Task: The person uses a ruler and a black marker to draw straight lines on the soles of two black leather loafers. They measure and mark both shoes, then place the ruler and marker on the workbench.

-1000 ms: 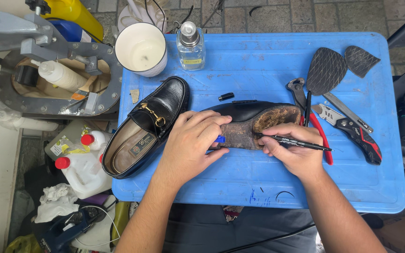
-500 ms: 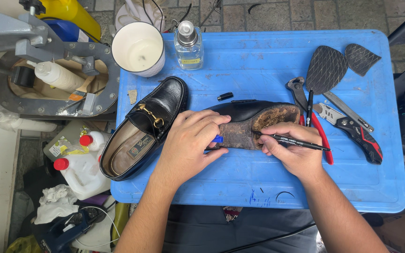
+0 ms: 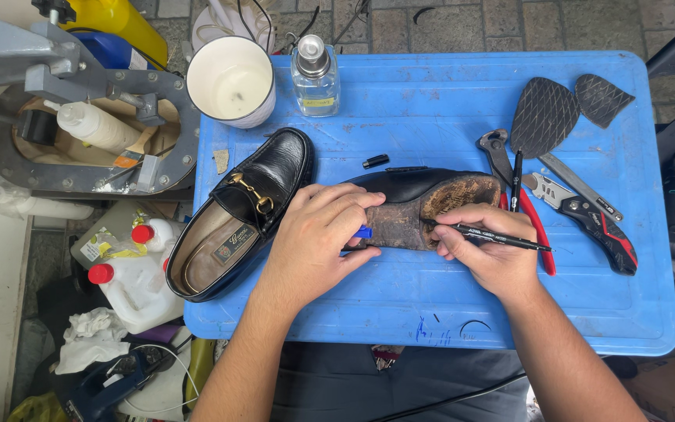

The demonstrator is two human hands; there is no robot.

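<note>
Item: black loafer, sole up (image 3: 423, 205), lying on its side near the middle of the blue desk (image 3: 431, 94); upper glossy black, sole worn brown and mottled, roughened at the heel end, which points toward the desk's right edge. Left hand (image 3: 314, 242) lies flat over the forepart of the sole, fingers together and pressing down, covering the toe end; a small blue piece (image 3: 363, 232) shows just under its fingertips. Right hand (image 3: 490, 254) rests at the heel end, thumb and fingers pinching a black pen (image 3: 501, 237), whose tip touches the sole's edge and whose barrel points toward the right edge. Second black loafer (image 3: 240, 215), upright, with gold bit buckle and tan lining, lies angled at the desk's left edge, just beside the left hand. Containers: white cup (image 3: 230, 80) at the far left corner, inside pale, contents cannot be told; clear glass bottle (image 3: 315, 74) with metal cap beside it, holding clear liquid. Far right corner: two black rubber sole pieces (image 3: 544, 116), cross-hatched. Below them, near the right hand: red-handled pliers (image 3: 521, 195) and a black-and-red utility knife (image 3: 587, 211). A small black cap (image 3: 376, 161) lies on the desk beyond the sole-up loafer. Off the desk, to the left: white plastic jugs with red caps (image 3: 134, 277) on the floor.
</note>
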